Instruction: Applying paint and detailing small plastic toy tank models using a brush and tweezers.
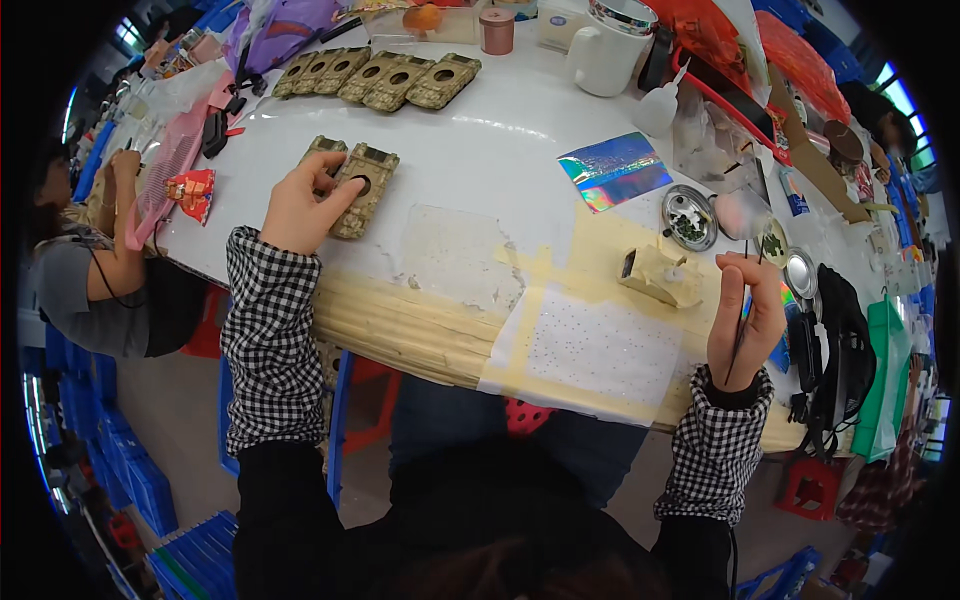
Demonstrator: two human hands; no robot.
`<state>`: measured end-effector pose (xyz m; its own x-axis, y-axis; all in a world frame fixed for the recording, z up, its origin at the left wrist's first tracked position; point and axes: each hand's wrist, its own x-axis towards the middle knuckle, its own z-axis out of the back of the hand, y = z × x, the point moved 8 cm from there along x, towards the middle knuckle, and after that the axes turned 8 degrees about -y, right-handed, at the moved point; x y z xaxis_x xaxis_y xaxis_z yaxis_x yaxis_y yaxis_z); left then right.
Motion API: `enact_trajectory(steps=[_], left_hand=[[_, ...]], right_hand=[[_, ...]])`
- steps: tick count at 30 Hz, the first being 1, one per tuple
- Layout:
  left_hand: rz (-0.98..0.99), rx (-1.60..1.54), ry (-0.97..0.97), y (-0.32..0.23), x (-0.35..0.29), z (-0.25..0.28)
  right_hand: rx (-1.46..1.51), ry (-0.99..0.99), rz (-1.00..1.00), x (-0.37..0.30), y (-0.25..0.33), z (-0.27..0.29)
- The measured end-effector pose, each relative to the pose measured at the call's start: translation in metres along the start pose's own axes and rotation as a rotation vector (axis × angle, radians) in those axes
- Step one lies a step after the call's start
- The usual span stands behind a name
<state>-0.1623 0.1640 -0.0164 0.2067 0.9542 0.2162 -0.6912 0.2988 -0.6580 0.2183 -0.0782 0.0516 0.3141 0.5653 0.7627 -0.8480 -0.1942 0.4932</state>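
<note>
Two camouflage toy tank hulls lie side by side on the table at left. My left hand [300, 205] is closed on them, its thumb at the round hole of the right-hand hull [370, 205] and its fingers over the left one [325, 152]. At the right, my right hand [748, 320] pinches a thin dark tool that looks like tweezers [741, 335], tips pointing up and away. Beside that hand sit a beige block-like holder [655, 277] and a white sheet with rows of tiny dots [600, 345]. A round tin of small green and white bits [688, 217] stands just beyond.
Several more tank hulls [385, 80] form a row at the back left. A shiny holographic sheet [615, 170], a white mug [605, 55] and a squeeze bottle [660, 105] stand further back. Black cloth straps [835, 350] lie at the right edge. Another person [95, 270] sits at left.
</note>
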Motion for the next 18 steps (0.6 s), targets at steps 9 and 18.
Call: enact_trajectory(steps=[9, 18], left_hand=[[0.009, 0.561, -0.154, -0.016, 0.017, 0.027], [-0.452, 0.431, -0.224, -0.115, 0.039, -0.009]], right_hand=[[0.021, -0.007, 0.006, -0.002, 0.000, 0.000], [0.078, -0.032, 0.015, -0.004, 0.002, 0.005]])
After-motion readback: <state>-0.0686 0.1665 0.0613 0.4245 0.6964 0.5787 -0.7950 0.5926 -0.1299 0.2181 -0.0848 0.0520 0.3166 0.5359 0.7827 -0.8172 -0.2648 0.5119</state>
